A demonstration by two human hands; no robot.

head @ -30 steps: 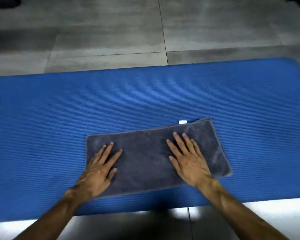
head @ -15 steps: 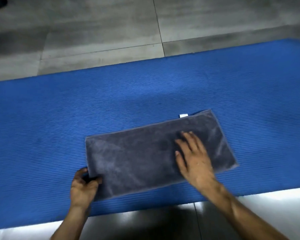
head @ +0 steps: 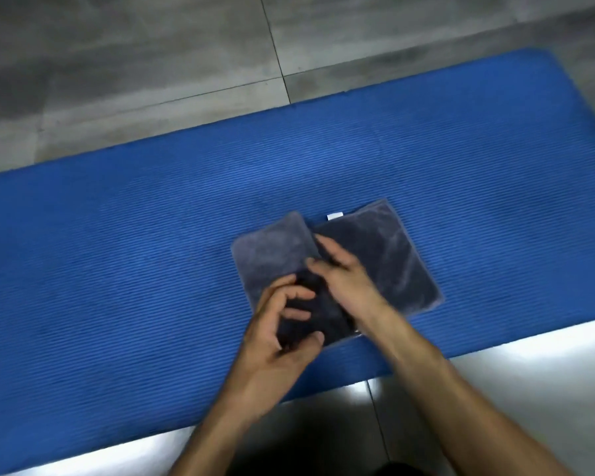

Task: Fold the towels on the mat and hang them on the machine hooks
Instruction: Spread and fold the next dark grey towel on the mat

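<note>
L hand (head: 275, 341) pinches towel (head: 385, 255) flap (half over) | R hand (head: 344, 273) flat on it | mat (head: 117, 269)

Dim, bluish light overall. Bright glare whitens the glossy floor (head: 529, 355) along the near edge of the mat (head: 117, 269). Both hands and forearms are motion-blurred, and wide-angle distortion bows the mat's edges.
</note>
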